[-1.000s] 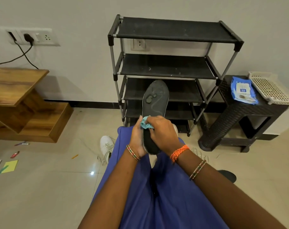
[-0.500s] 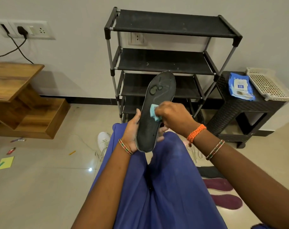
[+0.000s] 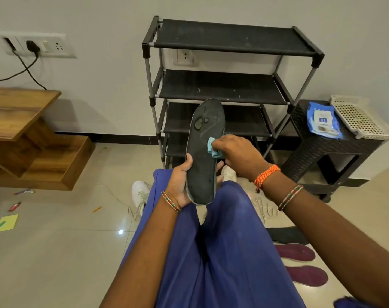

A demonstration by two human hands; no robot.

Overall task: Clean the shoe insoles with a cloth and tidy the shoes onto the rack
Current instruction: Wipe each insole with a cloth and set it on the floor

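Your right hand [image 3: 235, 152] has its fingers [image 3: 220, 143] pinched shut on a bunched teal cloth [image 3: 213, 148], and the cloth is pressed against the dark insole [image 3: 203, 156] about halfway along its length, at centre frame. Your left hand [image 3: 180, 183] closes around the heel end from the left, thumb lying on the near face and fingertips [image 3: 219, 165] showing past the right edge.

The insole stands nearly upright, its long axis running from the heel at your knees up to the toe, which tilts slightly right and overlaps the rack's third shelf. So the unwiped toe half lies straight up the frame from the cloth, and the right hand is the one placed to reach it; a stroke along that axis looks like the natural next wipe.

The insole is charcoal with a pale rim, faint curved streaks and a few darker blotches near the toe.

The shoe rack [image 3: 231, 90] stands empty at upper centre. White sneakers [image 3: 140, 194] lie beside your legs, and maroon insoles [image 3: 300, 263] wait on the floor at lower right.
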